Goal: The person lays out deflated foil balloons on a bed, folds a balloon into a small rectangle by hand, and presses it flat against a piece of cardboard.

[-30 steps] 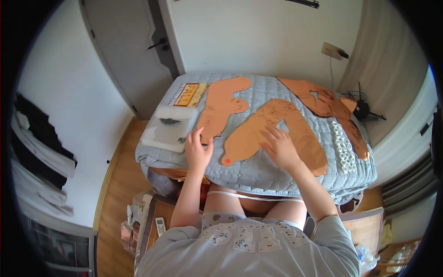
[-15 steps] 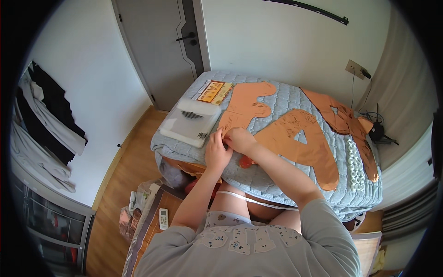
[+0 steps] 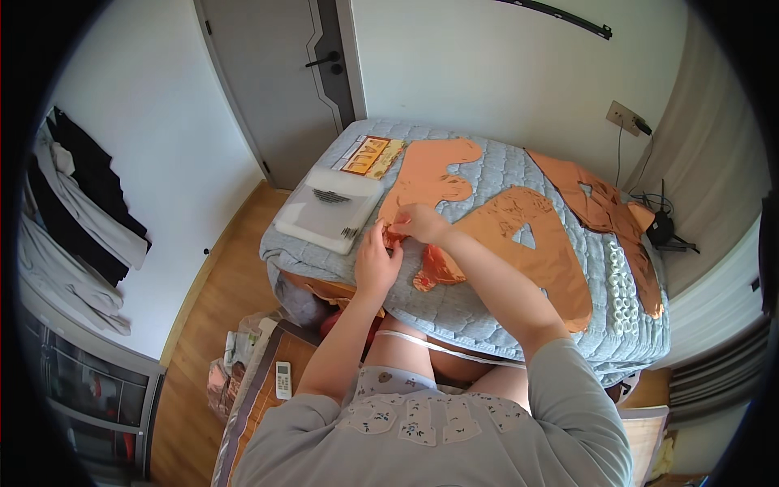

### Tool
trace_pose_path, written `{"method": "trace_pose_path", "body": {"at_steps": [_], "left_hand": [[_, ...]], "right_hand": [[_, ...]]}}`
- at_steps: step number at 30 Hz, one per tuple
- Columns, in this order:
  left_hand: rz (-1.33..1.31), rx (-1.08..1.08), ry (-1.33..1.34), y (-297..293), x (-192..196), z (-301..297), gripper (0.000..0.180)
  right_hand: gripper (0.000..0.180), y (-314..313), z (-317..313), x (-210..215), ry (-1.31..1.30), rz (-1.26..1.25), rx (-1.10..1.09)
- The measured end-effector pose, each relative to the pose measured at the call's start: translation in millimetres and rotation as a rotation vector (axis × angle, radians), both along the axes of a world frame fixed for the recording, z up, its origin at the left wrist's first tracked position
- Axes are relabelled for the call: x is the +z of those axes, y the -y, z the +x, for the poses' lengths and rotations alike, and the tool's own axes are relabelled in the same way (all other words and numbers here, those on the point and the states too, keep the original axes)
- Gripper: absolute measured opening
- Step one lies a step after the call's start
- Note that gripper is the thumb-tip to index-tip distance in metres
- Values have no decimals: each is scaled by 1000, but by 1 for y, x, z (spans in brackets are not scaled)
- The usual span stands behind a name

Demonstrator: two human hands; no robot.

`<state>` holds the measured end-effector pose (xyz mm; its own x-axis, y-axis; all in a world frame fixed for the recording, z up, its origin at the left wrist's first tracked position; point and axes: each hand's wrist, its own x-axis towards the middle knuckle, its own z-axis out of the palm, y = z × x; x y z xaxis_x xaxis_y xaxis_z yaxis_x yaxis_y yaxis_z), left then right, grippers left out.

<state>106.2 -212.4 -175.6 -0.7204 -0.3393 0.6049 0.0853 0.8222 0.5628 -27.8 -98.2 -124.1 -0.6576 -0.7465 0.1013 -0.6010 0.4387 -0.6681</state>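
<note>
Flat on the quilted bed lies a copper-coloured, letter-shaped foil balloon (image 3: 430,166) with wavy edges. My left hand (image 3: 376,261) and my right hand (image 3: 422,223) meet at its near end, fingers closed and pinching the crumpled foil between them. The fingertips partly hide that bit. Just below my right wrist, a shiny orange-red piece of foil (image 3: 440,269) is bunched up on the quilt. A second flat foil balloon (image 3: 560,260), with a triangular hole, spreads beside my right forearm.
Another copper foil balloon (image 3: 572,174) lies along the bed's far right. Several small white rings (image 3: 623,292) sit in rows near it. At the left are a translucent plastic case (image 3: 312,207) and an orange printed packet (image 3: 371,156). A white remote control (image 3: 283,380) rests lower down.
My hands have shifted slightly upward, and reddish foil now shows between the fingers. More of the orange-red foil below the right wrist is in sight. The view has shifted a little.
</note>
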Motion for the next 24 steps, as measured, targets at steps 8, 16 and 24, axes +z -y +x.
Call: {"method": "trace_pose_path", "body": {"at_steps": [8,16,24], "left_hand": [[-21,19,24,12,-6,6,36],[-30,-61,19,-6,1,-8,31],[-46,-14,55,5,0,1,35]], "right_hand": [[25,-23,-64,13,465,-236,-285],[28,-216,-167,94,-621,-276,-953],[13,-253,0,202,-1075,-149,-771]]}}
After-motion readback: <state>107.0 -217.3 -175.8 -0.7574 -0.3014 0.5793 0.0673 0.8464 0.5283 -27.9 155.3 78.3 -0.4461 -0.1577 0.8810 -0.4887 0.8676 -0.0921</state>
